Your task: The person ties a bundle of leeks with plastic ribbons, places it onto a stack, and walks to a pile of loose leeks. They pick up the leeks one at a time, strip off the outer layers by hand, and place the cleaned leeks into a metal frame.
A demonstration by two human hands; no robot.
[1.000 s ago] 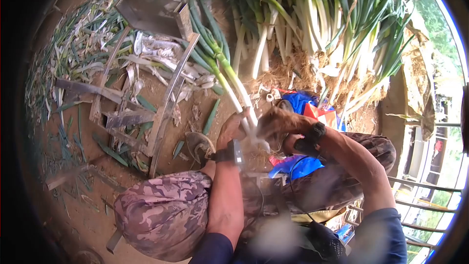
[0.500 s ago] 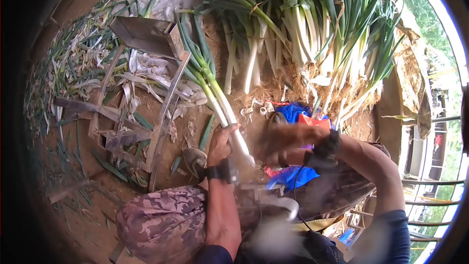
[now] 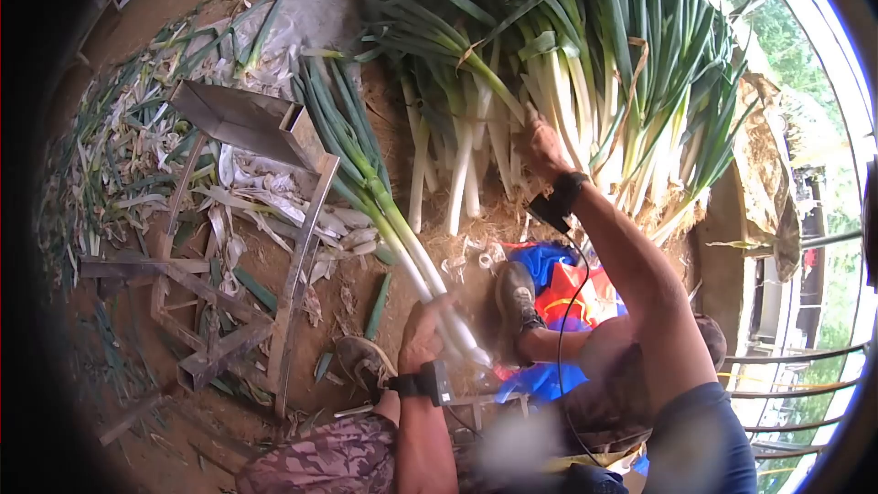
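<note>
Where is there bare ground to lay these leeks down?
Bare dirt lies between the metal frame and the leeks held in the left hand. The leek pile where the right hand reaches is crowded; trimmings litter the far left.

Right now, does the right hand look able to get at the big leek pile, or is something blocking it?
Probably yes: the right hand already rests on the leek pile, arm stretched out, nothing between them. The left hand grips separate leeks off to the side.

Leek pile: lay behind the shoe.
Metal frame: lay left of the held leeks.
</note>
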